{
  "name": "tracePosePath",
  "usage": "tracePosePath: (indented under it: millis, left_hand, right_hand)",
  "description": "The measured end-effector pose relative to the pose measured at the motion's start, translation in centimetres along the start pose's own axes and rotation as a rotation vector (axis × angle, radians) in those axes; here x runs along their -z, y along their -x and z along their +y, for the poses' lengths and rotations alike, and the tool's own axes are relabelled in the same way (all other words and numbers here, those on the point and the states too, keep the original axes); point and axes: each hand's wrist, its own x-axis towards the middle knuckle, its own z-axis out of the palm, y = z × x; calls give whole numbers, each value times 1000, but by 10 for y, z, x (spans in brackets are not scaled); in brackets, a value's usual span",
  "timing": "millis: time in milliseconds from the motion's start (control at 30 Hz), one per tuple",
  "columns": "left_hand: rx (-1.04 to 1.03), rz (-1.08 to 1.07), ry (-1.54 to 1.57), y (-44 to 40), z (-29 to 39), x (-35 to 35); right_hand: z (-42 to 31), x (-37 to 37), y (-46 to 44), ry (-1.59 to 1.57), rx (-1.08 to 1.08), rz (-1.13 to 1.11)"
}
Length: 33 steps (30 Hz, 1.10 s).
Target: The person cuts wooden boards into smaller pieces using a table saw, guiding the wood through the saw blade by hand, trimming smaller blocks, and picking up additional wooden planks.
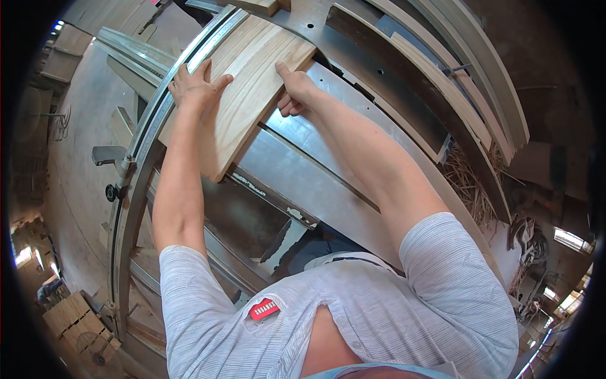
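A pale wooden board [252,69] with clear grain lies on a metal machine table [303,148], its long side along a metal fence rail [211,35]. My left hand [196,87] rests on the board's left side with fingers spread, the fingertips reaching the rail and the thumb pointing right across the wood. At the board's right edge is my right hand [295,90], closed on it, thumb on top and fingers curled by the edge. The undersides of those fingers are partly hidden.
Curved wooden strips [473,76] stand along the right, beside a dark curved panel [404,76]. Wood shavings [472,183] pile below them. A metal clamp-like handle [108,155] and black knob [112,192] stick out at left. Stacked boards [82,328] lie at lower left.
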Motion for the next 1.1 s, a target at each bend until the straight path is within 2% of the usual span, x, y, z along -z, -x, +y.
tracePosePath:
  millis: [667,833,900,933,1000,1033,1100]
  left_hand:
    - [5,-133,65,-9,-5,8]
    - [-28,-68,62,-13,-18,-9]
    - [-118,9,245,-26,-47,-37]
    - [-165,139,367,-24,-60,-45]
    - [-74,217,887,-2,-72,-32]
    - [52,275,851,18,-75,-26]
    - [249,361,1009,57,-93,-36]
  right_hand:
    - [-10,1,-12,-18,-99,-31]
    - [-12,1,-14,-25,-123,-23]
    - [-15,1,-15,-15,-139,-31]
    - [-17,1,-16,-8,-154,-33]
    - [-17,1,-15,-9,-161,-44]
    - [-19,2,-15,-10,-172,-49]
    - [-17,1,-17,-18,-166,-59]
